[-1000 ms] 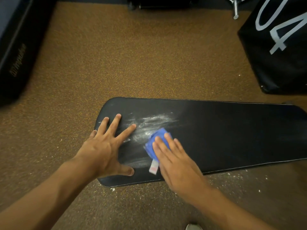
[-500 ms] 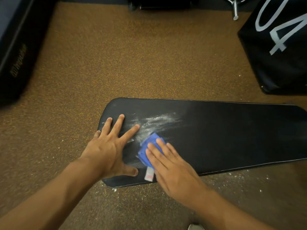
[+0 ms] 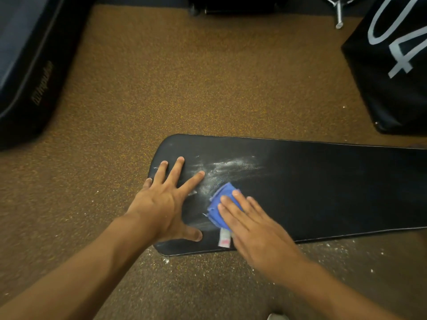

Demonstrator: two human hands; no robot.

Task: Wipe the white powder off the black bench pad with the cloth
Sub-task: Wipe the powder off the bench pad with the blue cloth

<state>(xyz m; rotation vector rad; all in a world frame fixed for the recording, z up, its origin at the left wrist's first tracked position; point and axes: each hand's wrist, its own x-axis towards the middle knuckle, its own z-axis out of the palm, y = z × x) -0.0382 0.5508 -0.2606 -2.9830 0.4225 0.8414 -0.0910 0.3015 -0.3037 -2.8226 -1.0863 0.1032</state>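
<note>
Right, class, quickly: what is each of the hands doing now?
Left hand: open, spread flat on the black bench pad.
Right hand: open, straight fingers pressing the blue cloth down.

Floor (image 3: 184, 77): bears everything listed; bench pad (image 3: 323, 192): flat on the floor, one end at the middle, its length running off to the right; powder (image 3: 231, 167): on the pad near that end, toward the far edge; left hand (image 3: 161, 204): flat on the pad's end, left of the powder, fingers spread; cloth (image 3: 219, 204): on the pad, just in front of the powder, right of the left hand; right hand (image 3: 261, 234): on top of the cloth, fingers laid straight over it; cloth tag (image 3: 224, 240): between the two hands, pointing to the pad's near edge; scattered flecks (image 3: 335, 247): on the floor just before that near edge; padded block (image 3: 392, 77): behind the pad, far right; padded unit (image 3: 27, 65): far left, well apart from the pad; metal leg (image 3: 339, 17): at the back, just left of the block.
</note>
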